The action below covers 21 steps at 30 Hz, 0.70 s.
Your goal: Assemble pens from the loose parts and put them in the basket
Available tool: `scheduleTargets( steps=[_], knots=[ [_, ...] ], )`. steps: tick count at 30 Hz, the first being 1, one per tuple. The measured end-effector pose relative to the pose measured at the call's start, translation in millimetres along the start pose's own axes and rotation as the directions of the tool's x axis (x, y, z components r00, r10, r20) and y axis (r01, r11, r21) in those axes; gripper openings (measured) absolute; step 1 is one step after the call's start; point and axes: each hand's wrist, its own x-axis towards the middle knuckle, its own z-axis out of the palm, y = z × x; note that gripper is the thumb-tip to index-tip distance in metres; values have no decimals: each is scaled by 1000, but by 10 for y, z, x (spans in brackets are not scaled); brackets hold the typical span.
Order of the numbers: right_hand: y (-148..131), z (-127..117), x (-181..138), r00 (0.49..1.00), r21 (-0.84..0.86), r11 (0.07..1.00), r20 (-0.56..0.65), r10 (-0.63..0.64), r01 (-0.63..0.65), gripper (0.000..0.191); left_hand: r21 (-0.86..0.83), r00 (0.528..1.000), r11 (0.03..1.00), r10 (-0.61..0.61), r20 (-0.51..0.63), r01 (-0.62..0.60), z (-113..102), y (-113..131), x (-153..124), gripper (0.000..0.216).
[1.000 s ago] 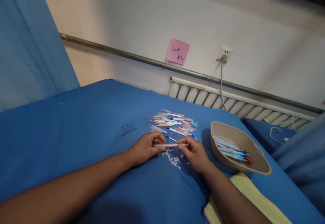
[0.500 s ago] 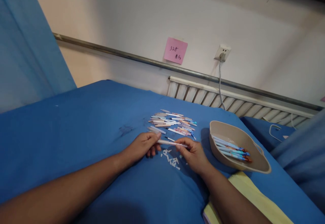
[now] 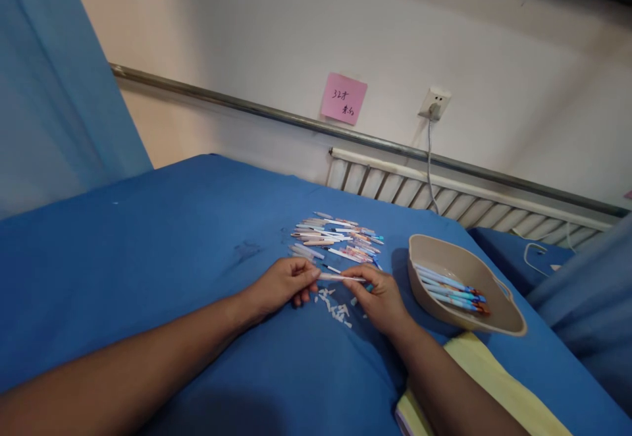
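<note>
My left hand point(image 3: 284, 283) and my right hand point(image 3: 379, 299) hold one thin pale pen point(image 3: 340, 278) between them, each pinching an end, just above the blue cloth point(image 3: 172, 258). Small white bits point(image 3: 336, 309) lie scattered on the cloth right under the pen. A loose pile of pens point(image 3: 336, 237) lies just beyond my hands. To the right stands a beige basket point(image 3: 494, 321) holding several blue pens point(image 3: 451, 290).
A yellow pad point(image 3: 498, 383) lies under my right forearm at the table's near right edge. Behind the table run a white radiator point(image 3: 444, 192) and a metal rail. A pink note point(image 3: 343, 99) and a wall socket point(image 3: 434, 103) are on the wall.
My left hand slid a little along the pen and both hands lowered it slightly toward the cloth. The piles and basket stayed put.
</note>
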Motion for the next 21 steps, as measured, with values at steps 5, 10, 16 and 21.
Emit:
scheduleTargets(
  steps=[5, 10, 16, 21],
  knots=[
    [-39, -25, 27, 997, -46, 996, -11, -77, 76, 13, -56, 992, 991, 115, -55, -118, 2, 43, -27, 39],
    [-53, -29, 24, 996, -40, 996, -50, -76, 74, 13, -57, 999, 998, -12, 36, 14, 7, 47, -25, 36],
    [-53, -22, 19, 996, -54, 995, -33, -86, 84, 13, -71, 990, 988, 132, -41, -135, -4, 8, -5, 41],
    [-76, -22, 20, 994, -45, 995, -60, -96, 93, 13, -61, 996, 997, 41, 79, -37, 4, 3, -14, 33]
  ],
)
